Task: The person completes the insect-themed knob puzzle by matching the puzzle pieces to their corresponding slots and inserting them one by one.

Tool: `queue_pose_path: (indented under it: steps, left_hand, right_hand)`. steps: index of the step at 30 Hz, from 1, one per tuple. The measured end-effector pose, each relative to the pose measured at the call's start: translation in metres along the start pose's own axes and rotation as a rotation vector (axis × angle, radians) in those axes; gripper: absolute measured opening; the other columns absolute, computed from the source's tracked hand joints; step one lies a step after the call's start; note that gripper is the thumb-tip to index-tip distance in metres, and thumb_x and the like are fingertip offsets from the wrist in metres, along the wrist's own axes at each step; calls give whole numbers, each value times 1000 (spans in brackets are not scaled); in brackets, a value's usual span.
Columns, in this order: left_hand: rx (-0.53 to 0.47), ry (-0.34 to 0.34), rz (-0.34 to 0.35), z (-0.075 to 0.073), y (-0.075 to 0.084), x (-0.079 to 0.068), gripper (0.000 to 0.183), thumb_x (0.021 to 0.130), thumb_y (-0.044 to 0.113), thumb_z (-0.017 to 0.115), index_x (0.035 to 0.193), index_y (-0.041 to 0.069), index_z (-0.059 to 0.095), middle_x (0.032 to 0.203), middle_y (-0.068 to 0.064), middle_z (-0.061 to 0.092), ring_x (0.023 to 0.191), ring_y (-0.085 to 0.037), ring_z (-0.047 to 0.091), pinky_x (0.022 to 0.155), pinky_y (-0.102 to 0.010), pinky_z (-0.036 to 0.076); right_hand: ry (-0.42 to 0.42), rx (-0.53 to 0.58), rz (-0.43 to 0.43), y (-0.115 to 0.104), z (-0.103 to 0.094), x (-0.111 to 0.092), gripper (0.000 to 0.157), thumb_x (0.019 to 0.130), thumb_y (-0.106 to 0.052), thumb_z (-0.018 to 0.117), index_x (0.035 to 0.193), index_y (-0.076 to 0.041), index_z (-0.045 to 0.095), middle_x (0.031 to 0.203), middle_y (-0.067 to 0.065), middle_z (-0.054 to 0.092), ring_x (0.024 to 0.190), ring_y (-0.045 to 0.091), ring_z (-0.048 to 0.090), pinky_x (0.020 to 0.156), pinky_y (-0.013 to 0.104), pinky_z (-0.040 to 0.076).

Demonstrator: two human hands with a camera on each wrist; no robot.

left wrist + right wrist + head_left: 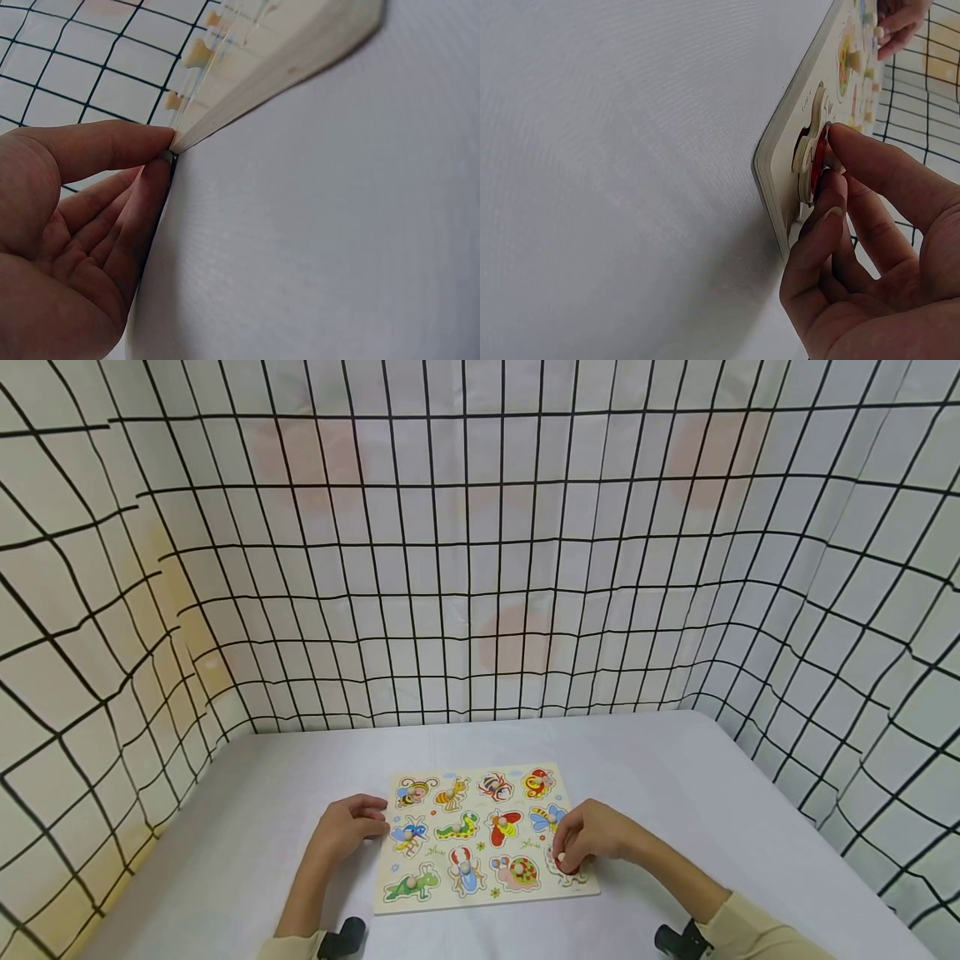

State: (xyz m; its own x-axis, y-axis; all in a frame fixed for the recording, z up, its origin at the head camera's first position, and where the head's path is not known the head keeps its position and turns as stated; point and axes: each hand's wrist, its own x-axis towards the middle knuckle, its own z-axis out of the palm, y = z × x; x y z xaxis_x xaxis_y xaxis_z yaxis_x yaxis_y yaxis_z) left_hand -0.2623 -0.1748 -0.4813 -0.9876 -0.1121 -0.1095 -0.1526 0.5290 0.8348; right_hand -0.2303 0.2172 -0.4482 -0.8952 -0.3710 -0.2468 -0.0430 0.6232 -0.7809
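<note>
A wooden knob puzzle board (480,900) with colourful insect pieces lies flat on the white table. At its lower right corner my right hand (596,837) pinches a red puzzle piece (819,161) between thumb and fingertips. In the right wrist view that piece sits slightly tilted at its recess, its edge standing above the board's surface. My left hand (347,831) is at the board's left edge, thumb and forefinger pinching the edge in the left wrist view. The other fingers of the left hand (82,232) curve in below the thumb.
Other pieces with knobs sit in the board, among them a green caterpillar (459,827), a blue beetle (467,872) and a snail (517,872). White walls with black grid netting (468,568) enclose the table's (645,752) back and sides.
</note>
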Motion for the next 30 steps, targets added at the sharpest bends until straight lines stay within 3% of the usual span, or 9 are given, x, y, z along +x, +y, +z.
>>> queue_pose_path:
  steps: [17,30]
  left_hand:
    - [-10,-12,3,1,-2,2,34,83,7,79,116,4,71,87,-5,68,78,-19,59,68,-28,47]
    - [-11,-14,5,0,-1,1,34,84,7,78,116,3,70,88,-5,68,78,-19,59,68,-28,47]
  right_hand:
    - [17,-34,38,0,2,1,14,70,-4,85,79,-7,76,63,-1,64,59,12,52,55,25,39]
    - [-21,-43,76,1,-1,7,14,70,-5,86,79,-9,76,65,-1,66,59,12,53,55,25,41]
